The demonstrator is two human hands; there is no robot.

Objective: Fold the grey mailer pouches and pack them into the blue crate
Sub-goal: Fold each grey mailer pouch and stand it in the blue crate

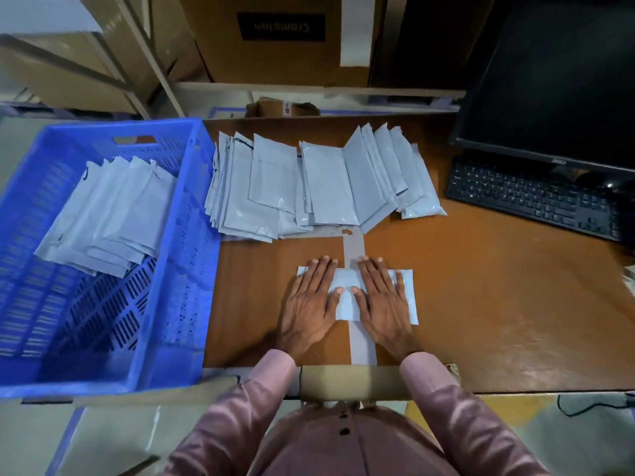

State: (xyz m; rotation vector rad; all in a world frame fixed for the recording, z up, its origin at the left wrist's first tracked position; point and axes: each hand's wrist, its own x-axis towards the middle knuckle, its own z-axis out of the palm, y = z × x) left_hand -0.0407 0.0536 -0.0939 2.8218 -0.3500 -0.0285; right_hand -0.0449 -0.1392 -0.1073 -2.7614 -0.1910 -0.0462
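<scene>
A grey mailer pouch (347, 300) lies folded flat on the brown table near its front edge. My left hand (311, 304) and my right hand (381, 300) both press on it with straight fingers, side by side, covering most of it. Behind them, a spread pile of unfolded grey pouches (309, 183) lies fanned across the middle of the table. The blue crate (185, 269) stands at the left, and several folded pouches (110, 214) lie overlapping inside its far half.
A black keyboard (536, 197) and dark monitor (556, 73) occupy the right rear. A strip of grey tape (360, 341) runs down the tabletop under the pouch. Cardboard boxes (275, 39) sit on shelving behind the table.
</scene>
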